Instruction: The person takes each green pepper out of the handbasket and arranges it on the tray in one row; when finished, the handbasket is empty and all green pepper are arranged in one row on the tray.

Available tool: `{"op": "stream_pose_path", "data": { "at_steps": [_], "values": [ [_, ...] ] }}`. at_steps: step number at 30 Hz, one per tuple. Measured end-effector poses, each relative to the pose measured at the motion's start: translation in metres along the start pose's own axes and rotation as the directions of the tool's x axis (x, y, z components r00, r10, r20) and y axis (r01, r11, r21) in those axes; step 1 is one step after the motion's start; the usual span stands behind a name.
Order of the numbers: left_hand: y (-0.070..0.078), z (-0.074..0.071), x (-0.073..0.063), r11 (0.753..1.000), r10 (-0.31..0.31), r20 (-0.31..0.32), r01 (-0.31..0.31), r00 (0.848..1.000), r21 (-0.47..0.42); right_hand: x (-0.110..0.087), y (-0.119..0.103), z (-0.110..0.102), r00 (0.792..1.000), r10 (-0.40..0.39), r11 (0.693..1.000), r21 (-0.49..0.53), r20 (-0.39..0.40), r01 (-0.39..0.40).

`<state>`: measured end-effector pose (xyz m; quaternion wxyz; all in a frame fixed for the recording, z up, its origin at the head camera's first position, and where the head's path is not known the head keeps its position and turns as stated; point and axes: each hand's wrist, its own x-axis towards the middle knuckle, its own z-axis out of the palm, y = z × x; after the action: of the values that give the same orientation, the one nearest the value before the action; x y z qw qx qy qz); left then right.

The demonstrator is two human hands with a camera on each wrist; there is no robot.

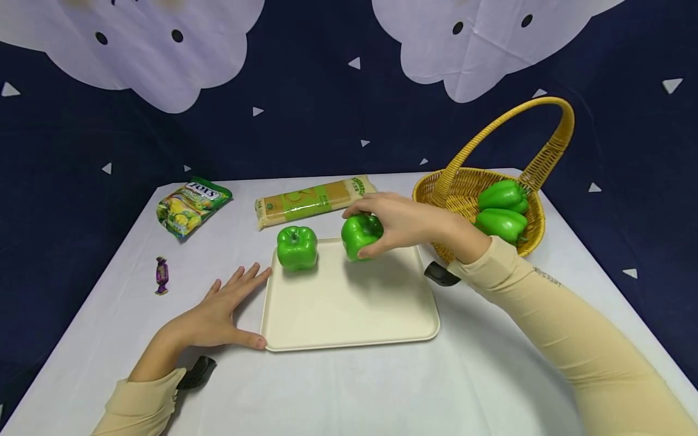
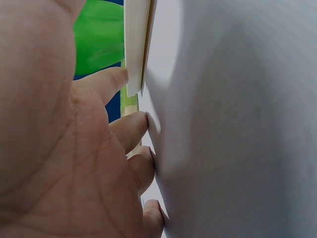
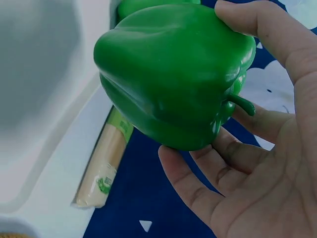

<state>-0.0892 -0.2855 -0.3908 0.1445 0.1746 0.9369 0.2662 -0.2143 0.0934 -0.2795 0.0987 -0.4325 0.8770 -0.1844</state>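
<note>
My right hand (image 1: pixel 400 223) grips a green bell pepper (image 1: pixel 360 236) over the back part of the cream tray (image 1: pixel 349 309). In the right wrist view the thumb and fingers curl round this pepper (image 3: pixel 168 74), its stem toward the palm. Another green bell pepper (image 1: pixel 297 248) stands upright in the tray's back left corner. My left hand (image 1: pixel 220 312) lies spread at the tray's left side, with thumb and index finger touching the rim. In the left wrist view the straight fingers (image 2: pixel 131 130) rest on the white cloth beside the tray edge (image 2: pixel 136 44).
A yellow wicker basket (image 1: pixel 537 233) with a tall handle stands at the right, holding green peppers (image 1: pixel 501 224). A noodle packet (image 1: pixel 311 201) lies behind the tray. A green candy bag (image 1: pixel 193 207) and a purple wrapped candy (image 1: pixel 162 275) lie at the left.
</note>
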Motion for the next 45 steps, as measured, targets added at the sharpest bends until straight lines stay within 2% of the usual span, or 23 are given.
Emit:
{"op": "stream_pose_path", "data": {
  "at_steps": [7, 19, 31, 45],
  "values": [
    [0.001, 0.0, 0.001, 1.0, -0.004, 0.008, 0.004, 1.0, -0.012, 0.019, 0.008, 0.012, 1.0, 0.01, 0.998, 0.067, -0.009, -0.009],
    [0.001, -0.001, 0.002, 1.0, 0.002, 0.004, -0.002, 1.0, 0.001, 0.043, 0.009, 0.03, 1.0, 0.002, 0.997, 0.073, 0.027, -0.004],
    [0.001, 0.0, 0.001, 1.0, 0.009, -0.003, -0.009, 1.0, 0.006, 0.053, 0.01, 0.037, 0.999, 0.028, 0.996, 0.083, 0.029, -0.03],
    [0.0, 0.0, 0.0, 1.0, 0.012, -0.006, -0.012, 1.0, -0.004, 0.059, 0.012, 0.041, 1.0, 0.004, 0.998, 0.06, 0.024, -0.005]
  ]
}}
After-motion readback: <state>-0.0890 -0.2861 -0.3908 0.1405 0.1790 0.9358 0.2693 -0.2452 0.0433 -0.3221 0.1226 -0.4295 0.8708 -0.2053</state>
